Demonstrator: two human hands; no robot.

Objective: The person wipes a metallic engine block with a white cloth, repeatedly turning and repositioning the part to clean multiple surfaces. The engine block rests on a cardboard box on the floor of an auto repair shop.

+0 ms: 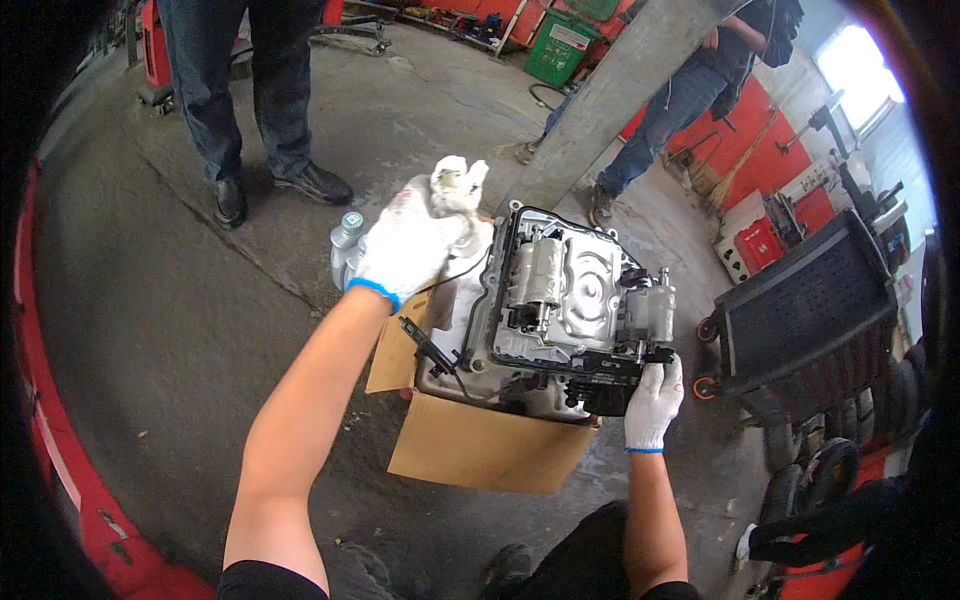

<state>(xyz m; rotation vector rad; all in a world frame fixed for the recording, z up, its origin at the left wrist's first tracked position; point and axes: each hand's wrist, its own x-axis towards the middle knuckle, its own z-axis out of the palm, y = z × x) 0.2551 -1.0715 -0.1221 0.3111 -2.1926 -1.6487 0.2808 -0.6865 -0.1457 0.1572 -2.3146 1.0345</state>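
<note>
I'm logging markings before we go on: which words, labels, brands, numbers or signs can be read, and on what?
Nothing here is clear enough to quote.
Pale label on the green bin: too small to read.
Red case: pale marking, too small to read.
Left hand, gloved: faint reddish mark, blurred.
Right hand, gloved: faint reddish mark, blurred.
Metal assembly: no legible lettering.

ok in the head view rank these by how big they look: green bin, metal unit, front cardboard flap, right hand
1. metal unit
2. front cardboard flap
3. green bin and right hand: too alike to rank, the bin being farther away
</note>
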